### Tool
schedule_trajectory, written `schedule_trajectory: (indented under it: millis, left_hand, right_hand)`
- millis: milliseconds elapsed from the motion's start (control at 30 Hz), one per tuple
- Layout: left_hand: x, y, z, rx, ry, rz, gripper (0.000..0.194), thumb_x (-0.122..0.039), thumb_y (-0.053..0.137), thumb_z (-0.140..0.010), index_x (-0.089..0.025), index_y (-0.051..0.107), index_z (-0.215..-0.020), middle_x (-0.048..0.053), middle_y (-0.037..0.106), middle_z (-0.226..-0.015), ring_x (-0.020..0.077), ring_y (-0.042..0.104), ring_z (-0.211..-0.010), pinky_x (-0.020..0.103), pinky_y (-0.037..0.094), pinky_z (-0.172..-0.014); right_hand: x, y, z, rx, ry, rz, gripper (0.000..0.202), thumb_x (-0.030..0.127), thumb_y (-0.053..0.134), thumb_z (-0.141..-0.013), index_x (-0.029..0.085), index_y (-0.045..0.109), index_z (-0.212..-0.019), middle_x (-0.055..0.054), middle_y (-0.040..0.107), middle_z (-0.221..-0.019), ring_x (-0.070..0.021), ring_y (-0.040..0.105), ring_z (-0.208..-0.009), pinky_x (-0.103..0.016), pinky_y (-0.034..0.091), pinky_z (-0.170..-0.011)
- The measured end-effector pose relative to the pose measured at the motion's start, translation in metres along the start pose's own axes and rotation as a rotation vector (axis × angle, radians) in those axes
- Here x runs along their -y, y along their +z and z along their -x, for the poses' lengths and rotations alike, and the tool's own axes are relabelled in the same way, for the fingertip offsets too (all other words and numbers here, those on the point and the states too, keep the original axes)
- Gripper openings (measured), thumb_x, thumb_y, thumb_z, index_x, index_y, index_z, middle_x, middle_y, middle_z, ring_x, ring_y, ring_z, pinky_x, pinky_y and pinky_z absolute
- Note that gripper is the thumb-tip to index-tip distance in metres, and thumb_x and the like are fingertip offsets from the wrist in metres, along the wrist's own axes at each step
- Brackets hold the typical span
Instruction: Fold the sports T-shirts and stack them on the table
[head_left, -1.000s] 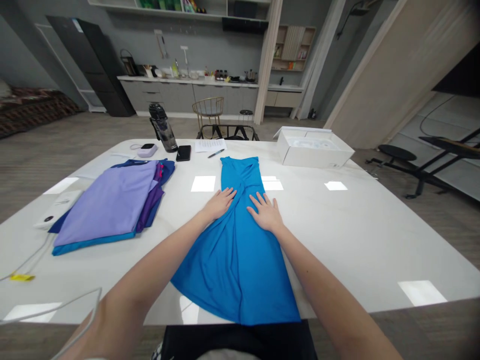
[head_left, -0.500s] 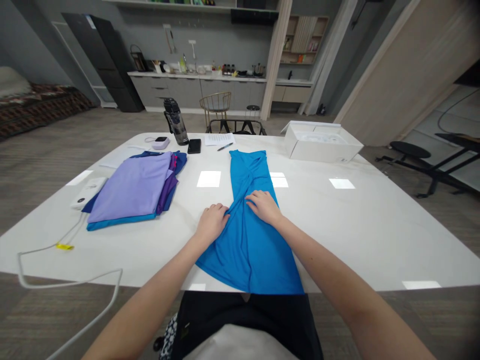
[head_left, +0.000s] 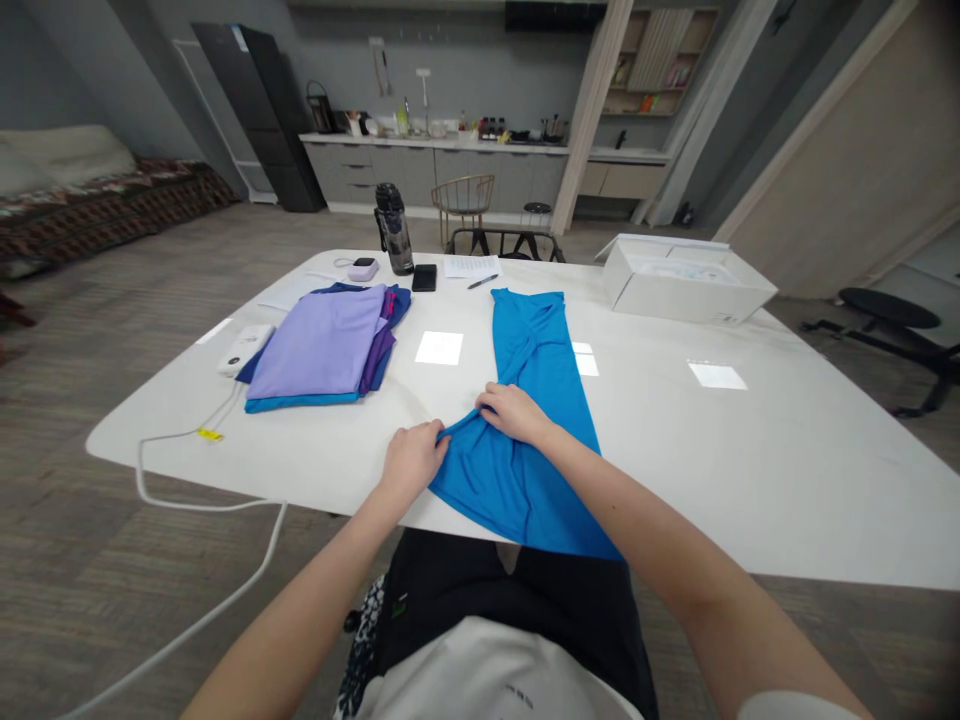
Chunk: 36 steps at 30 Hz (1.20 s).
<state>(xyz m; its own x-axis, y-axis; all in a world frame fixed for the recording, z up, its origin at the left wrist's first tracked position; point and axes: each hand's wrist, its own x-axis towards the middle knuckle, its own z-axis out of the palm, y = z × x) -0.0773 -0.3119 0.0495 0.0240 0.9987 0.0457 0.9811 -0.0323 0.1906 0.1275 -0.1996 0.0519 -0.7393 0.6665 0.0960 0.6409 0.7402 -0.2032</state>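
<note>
A bright blue garment [head_left: 551, 400] lies lengthwise on the white table in front of me, narrow at its far end and wider towards the near edge, which it overhangs slightly. Its exact kind is unclear. My left hand [head_left: 414, 455] pinches its left edge and holds it out sideways. Fingers of my right hand [head_left: 512, 412] are closed on the same edge a little farther up, and a taut fold runs between both hands. Creases spread across the cloth below them. To the left is a stack of folded clothes [head_left: 319, 345], lavender on top with blue and purple beneath.
Behind the stack stand a black water bottle [head_left: 394, 232], a dark phone [head_left: 424, 278] and a small lilac device [head_left: 363, 269]. A pen [head_left: 483, 282] lies by a printed sheet [head_left: 471, 266]. An open white box [head_left: 686, 285] is at back right. A white power strip [head_left: 246, 350] trails a cable off the table.
My left hand has pulled the garment's left edge outwards, to the left. My right hand has shifted from resting on the cloth to gripping that edge. The view has turned left.
</note>
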Motion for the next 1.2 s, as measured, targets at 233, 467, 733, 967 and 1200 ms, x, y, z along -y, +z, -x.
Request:
schedule_trajectory:
  millis: [233, 467, 733, 967, 1200]
  left_hand:
    - [-0.024, -0.03, 0.038, -0.225, 0.083, 0.386, 0.019, -0.033, 0.05, -0.098, -0.029, 0.068, -0.1, 0.004, 0.072, -0.093, 0.0217, 0.069, -0.089, 0.034, 0.053, -0.081]
    - [-0.115, -0.013, 0.061, -0.146, 0.541, 0.318, 0.034, -0.017, 0.044, -0.098, -0.029, 0.063, -0.123, 0.008, 0.067, -0.108, 0.0236, 0.063, -0.101, 0.04, 0.051, -0.088]
    - [-0.131, 0.022, 0.084, -0.131, 0.453, 0.055, 0.036, -0.026, 0.058, -0.094, -0.021, 0.056, -0.13, 0.01, 0.063, -0.121, 0.0285, 0.057, -0.109, 0.047, 0.041, -0.096]
    - [-0.112, 0.021, 0.089, -0.118, 0.41, 0.03, 0.032, -0.024, 0.061, -0.093, -0.021, 0.057, -0.124, 0.009, 0.064, -0.116, 0.0272, 0.057, -0.106, 0.045, 0.041, -0.095]
    - [-0.11, 0.024, 0.093, -0.166, 0.399, -0.001, 0.021, -0.027, 0.057, -0.097, -0.02, 0.059, -0.117, 0.009, 0.065, -0.11, 0.0268, 0.058, -0.1, 0.044, 0.041, -0.092]
  right_hand:
    - [0.0, -0.022, 0.024, -0.113, 0.041, -0.104, 0.018, 0.017, 0.056, -0.093, 0.021, 0.066, -0.107, -0.005, 0.064, -0.108, -0.0191, 0.061, -0.1, -0.027, 0.043, -0.086]
    - [-0.027, -0.042, 0.1, -0.135, 0.171, -0.055, 0.022, 0.014, 0.054, -0.094, 0.022, 0.066, -0.11, -0.006, 0.063, -0.111, -0.0213, 0.06, -0.105, -0.029, 0.043, -0.091]
    - [-0.028, -0.012, 0.148, -0.132, 0.082, 0.002, 0.036, 0.017, 0.06, -0.094, 0.023, 0.063, -0.129, -0.009, 0.059, -0.117, -0.0232, 0.059, -0.103, -0.034, 0.047, -0.088]
    - [-0.001, -0.007, 0.165, -0.189, -0.01, -0.152, 0.03, 0.009, 0.061, -0.088, 0.024, 0.071, -0.112, -0.008, 0.058, -0.111, -0.0227, 0.058, -0.1, -0.036, 0.048, -0.089]
    - [0.022, -0.004, 0.188, -0.266, -0.047, -0.271, 0.017, 0.018, 0.063, -0.093, 0.024, 0.072, -0.107, -0.009, 0.059, -0.11, -0.0223, 0.059, -0.1, -0.036, 0.051, -0.089]
